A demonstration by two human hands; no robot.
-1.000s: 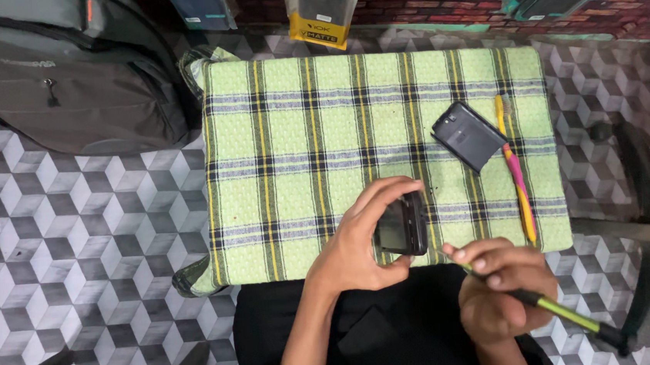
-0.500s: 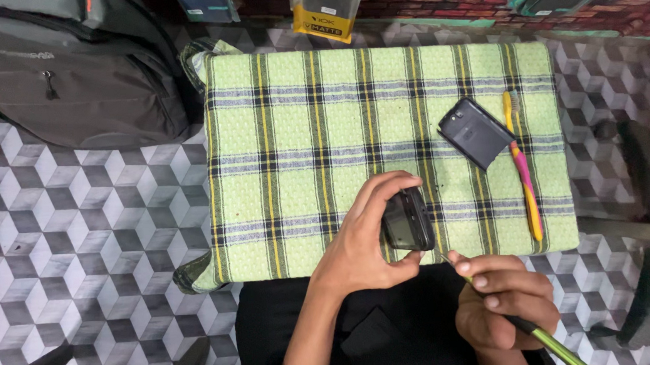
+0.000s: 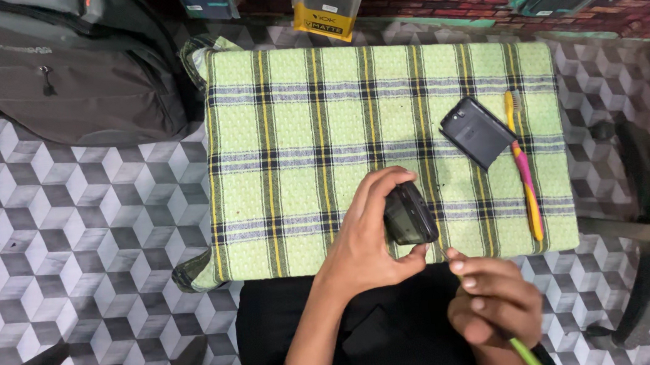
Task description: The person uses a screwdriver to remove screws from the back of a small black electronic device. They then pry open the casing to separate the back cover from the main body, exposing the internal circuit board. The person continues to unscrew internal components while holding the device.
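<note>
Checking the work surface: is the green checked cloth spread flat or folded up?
Spread flat: the green checked cloth lies open, only its left corners bunched; the dark cover and toothbrush lie on it.

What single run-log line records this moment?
left hand: grips small dark phone | right hand: holds green-handled tool | on checked cloth: dark back cover, yellow-pink toothbrush

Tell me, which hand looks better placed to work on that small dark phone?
Probably the right hand: it pinches a thin green tool close beside the phone, while the left hand is wrapped around the phone, steadying it.
</note>
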